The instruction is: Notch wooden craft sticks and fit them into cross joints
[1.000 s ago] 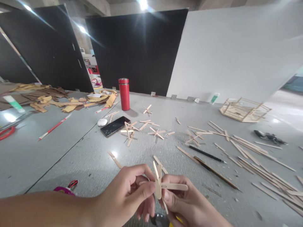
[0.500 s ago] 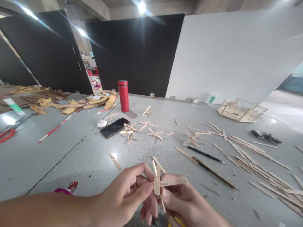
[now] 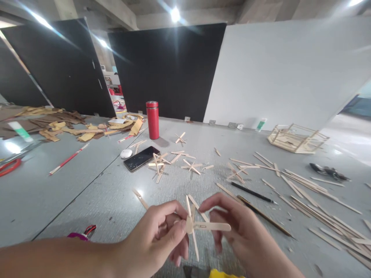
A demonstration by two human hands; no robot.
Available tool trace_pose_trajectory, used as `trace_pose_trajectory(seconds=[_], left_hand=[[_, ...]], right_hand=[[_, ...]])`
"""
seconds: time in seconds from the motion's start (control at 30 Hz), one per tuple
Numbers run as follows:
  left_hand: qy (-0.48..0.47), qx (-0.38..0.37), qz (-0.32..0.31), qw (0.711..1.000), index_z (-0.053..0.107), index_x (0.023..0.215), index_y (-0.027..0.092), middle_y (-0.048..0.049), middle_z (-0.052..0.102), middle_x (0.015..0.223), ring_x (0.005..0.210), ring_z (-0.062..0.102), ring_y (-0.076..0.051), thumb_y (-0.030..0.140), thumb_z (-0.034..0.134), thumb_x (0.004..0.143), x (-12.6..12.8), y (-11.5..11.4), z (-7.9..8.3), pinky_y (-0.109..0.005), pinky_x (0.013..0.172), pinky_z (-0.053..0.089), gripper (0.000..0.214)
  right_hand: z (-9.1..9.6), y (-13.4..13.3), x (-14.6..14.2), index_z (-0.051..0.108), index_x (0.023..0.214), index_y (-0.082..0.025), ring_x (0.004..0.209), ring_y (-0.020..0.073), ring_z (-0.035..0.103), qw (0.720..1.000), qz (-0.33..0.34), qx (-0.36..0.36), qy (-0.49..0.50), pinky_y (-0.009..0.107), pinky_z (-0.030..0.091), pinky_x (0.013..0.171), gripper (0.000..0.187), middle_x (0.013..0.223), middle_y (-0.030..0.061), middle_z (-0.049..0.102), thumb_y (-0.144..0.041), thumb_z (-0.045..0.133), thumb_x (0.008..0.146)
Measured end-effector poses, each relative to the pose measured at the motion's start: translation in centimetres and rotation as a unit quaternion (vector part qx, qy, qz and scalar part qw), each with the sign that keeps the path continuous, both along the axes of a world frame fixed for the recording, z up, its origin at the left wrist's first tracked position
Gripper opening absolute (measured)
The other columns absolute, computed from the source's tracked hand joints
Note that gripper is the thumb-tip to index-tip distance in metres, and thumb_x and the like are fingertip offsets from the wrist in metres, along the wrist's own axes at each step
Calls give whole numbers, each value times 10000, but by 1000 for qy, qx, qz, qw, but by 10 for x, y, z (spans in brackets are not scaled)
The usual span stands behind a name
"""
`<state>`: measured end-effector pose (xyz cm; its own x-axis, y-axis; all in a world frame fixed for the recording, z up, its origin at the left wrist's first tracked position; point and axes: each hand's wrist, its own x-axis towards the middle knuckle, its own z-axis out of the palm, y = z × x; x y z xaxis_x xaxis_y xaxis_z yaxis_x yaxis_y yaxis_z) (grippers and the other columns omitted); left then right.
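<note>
My left hand (image 3: 158, 239) pinches the hub of a small star of crossed wooden craft sticks (image 3: 197, 226), held upright just above the grey table (image 3: 116, 193). My right hand (image 3: 240, 231) hovers right behind the star with its fingers spread and curved, holding nothing; its fingertips are close to the upper blades. Loose craft sticks (image 3: 304, 193) lie scattered over the table to the right, and several small glued stick crosses (image 3: 189, 166) lie further ahead.
A red flask (image 3: 152, 120), a black phone (image 3: 141, 158) and a white earbud case (image 3: 125, 153) stand ahead left. A black pencil (image 3: 252, 191), a stick-built frame (image 3: 297, 138), black pliers (image 3: 327, 172), cardboard scraps (image 3: 72, 125) and red-handled scissors (image 3: 84, 231) also lie about.
My right hand has let go of the stick star and lifted up behind it, fingers opening. My left hand still holds the star, which has tilted slightly.
</note>
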<state>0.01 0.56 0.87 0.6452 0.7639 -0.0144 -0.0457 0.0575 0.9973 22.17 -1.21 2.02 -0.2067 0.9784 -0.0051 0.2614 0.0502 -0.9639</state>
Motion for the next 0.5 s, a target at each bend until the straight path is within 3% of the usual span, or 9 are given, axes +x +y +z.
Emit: trace_pose_trajectory(seconds=[0.07, 0.17, 0.27, 0.4, 0.5], left_hand=[[18, 0, -1, 1000, 522, 914, 177, 7, 576, 663, 550, 495, -97, 521, 534, 1037, -1, 0, 2, -234, 560, 402, 366], [47, 21, -4, 999, 509, 881, 190, 25, 524, 678, 607, 495, -112, 491, 546, 1029, -2, -1, 4, -239, 579, 398, 338], [78, 69, 5, 995, 540, 914, 195, 20, 511, 743, 700, 532, -134, 467, 559, 1027, -3, -3, 4, -242, 606, 399, 295], [69, 58, 18, 996, 557, 954, 195, 8, 586, 749, 715, 592, -132, 467, 511, 1060, -3, -4, 2, -237, 617, 419, 297], [48, 39, 17, 998, 556, 972, 184, 16, 599, 681, 628, 572, -112, 479, 508, 1066, -2, -4, 0, -229, 586, 421, 314]], right_hand=[[8, 0, 8, 678, 1061, -266, 791, 194, 682, 985, -48, 137, -89, 308, 584, 733, 121, 870, 29, 694, -275, 563, 1021], [17, -6, 12, 689, 1256, -319, 1103, 285, 703, 960, 23, 236, -146, 386, 588, 942, 274, 1236, 84, 731, -286, 651, 987], [21, -13, 11, 667, 1367, -370, 1114, 296, 727, 959, 126, 220, -129, 383, 615, 932, 401, 1287, 75, 735, -305, 695, 973], [20, -16, 6, 665, 1389, -397, 1136, 308, 727, 961, 96, 241, -100, 375, 642, 877, 441, 1275, 85, 744, -364, 732, 955], [18, -12, 1, 684, 1358, -402, 1048, 268, 748, 964, 127, 219, -83, 329, 649, 811, 425, 1208, 64, 761, -291, 739, 952]])
